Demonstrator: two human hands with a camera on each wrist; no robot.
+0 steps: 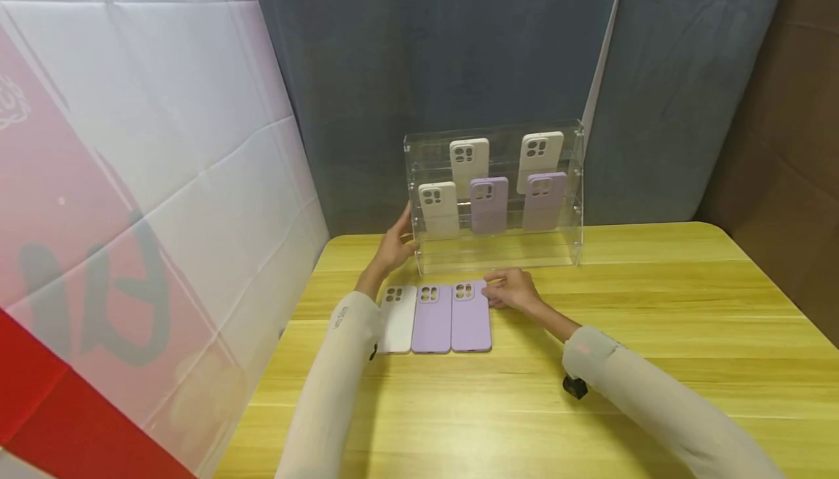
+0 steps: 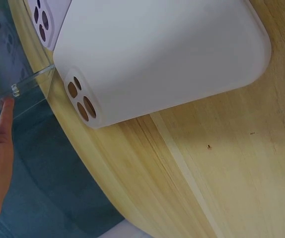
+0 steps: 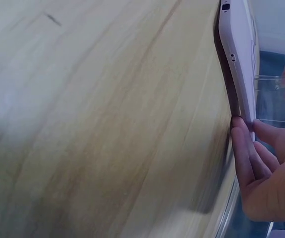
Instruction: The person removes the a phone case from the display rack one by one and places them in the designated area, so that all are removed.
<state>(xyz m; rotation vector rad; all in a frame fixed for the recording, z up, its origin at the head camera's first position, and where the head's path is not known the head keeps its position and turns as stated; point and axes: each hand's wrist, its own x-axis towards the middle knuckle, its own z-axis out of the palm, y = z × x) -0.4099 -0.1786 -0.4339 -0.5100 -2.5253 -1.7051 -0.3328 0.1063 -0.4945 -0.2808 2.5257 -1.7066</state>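
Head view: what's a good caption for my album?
Right fingers pinch a purple phone case; left fingers touch a clear stand holding five cases.

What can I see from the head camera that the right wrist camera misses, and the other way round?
Only the head view shows the white case lying on the wooden table and the red panel at lower left. Only the right wrist view shows the small openings in the edge of the rightmost purple case. Both share that case, the right hand pinching it, the left hand, the clear stand and the table.
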